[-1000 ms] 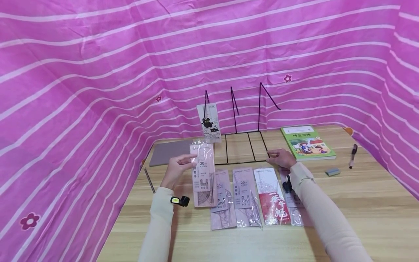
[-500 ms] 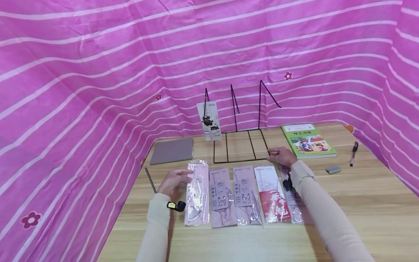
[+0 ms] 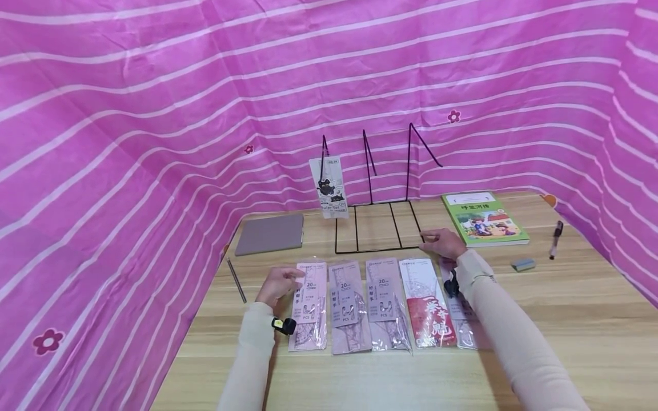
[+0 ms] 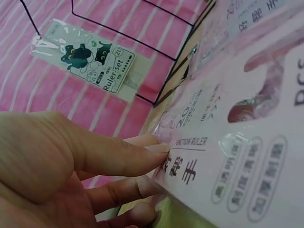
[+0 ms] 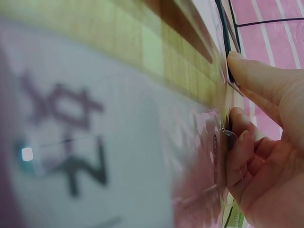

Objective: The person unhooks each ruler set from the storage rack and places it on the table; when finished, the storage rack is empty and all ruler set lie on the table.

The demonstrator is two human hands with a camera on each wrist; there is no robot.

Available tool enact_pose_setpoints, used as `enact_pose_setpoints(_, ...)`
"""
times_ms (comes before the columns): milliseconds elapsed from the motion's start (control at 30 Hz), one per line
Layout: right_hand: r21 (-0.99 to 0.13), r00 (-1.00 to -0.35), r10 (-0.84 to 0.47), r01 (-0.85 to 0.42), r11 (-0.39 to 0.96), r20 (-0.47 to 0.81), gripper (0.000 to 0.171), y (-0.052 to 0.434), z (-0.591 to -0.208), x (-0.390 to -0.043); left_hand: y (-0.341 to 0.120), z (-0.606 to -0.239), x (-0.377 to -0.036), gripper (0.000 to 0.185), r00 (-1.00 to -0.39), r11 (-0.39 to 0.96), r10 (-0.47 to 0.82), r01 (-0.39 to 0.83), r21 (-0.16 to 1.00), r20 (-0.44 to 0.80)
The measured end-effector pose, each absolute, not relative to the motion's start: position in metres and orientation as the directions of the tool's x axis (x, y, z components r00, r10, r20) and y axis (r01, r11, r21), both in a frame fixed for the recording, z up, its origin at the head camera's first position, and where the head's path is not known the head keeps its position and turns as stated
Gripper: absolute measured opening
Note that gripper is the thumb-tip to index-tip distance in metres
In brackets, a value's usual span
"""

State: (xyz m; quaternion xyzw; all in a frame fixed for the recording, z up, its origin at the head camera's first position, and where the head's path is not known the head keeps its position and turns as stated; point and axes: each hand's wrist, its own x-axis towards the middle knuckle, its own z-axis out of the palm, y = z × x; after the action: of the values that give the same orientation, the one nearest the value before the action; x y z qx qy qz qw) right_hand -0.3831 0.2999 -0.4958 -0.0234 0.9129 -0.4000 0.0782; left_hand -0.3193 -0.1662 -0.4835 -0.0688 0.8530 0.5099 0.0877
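Observation:
My left hand (image 3: 279, 286) pinches the upper left edge of a pink ruler set packet (image 3: 307, 337), the leftmost in a row on the table. In the left wrist view the thumb lies on the packet's printed card (image 4: 223, 156), with fingers at its edge. At the front right corner of a black wire rack (image 3: 378, 250), my right hand (image 3: 443, 244) grips the wire between thumb and fingers. A ruler set packet with black cats (image 3: 331, 191) hangs on the rack's left hook. Below the right forearm lies another pink packet (image 3: 466, 337), partly hidden.
Two pink packets (image 3: 350, 337) and a white and red ruler packet (image 3: 429, 308) continue the row. A grey notebook (image 3: 269, 234) and a pencil (image 3: 236, 279) lie left. A green book (image 3: 483, 220), an eraser (image 3: 523, 265) and a black pen (image 3: 556, 240) lie right. Pink striped cloth (image 3: 329, 85) encloses the table.
My left hand has brought the pink packet down and left from over the row to the row's left end, where it lies flat. The right hand has stayed on the rack.

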Motion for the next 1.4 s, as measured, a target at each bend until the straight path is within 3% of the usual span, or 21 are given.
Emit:
enact_pose_setpoints(433, -0.715, -0.988, -0.104, 0.010, 0.700, -0.116, 0.061, 0.300, -0.492, -0.381, -0.162, -0.480, -0.324, 0.030, -0.976, 0.549, -0.023, -0.193, 0.813, -0.216)
enact_pose_setpoints(633, -0.729, -0.987, -0.091, 0.035, 0.684, -0.132, 0.062, 0.301, -0.489, -0.381, -0.154, -0.476, -0.350, 0.022, -0.988, 0.471, -0.064, -0.156, 0.868, -0.143)
enact_pose_setpoints(867, -0.745, -0.988, -0.074, 0.051, 0.665, -0.134, 0.060, 0.299, -0.493, -0.380, -0.144, -0.464, -0.388, 0.032, -0.998, 0.346, -0.054, -0.048, 0.937, -0.031)
enact_pose_setpoints(1167, -0.713, -0.995, -0.081, -0.017, 0.701, -0.056, 0.056, 0.294, -0.495, -0.378, -0.129, -0.428, -0.434, 0.038, -0.984, 0.194, -0.021, 0.172, 0.966, 0.179)
enact_pose_setpoints(1400, -0.744, -0.993, -0.075, 0.015, 0.668, -0.087, 0.055, 0.296, -0.498, -0.378, -0.120, -0.405, -0.449, 0.045, -0.975, 0.166, 0.014, 0.220, 0.961, 0.221)
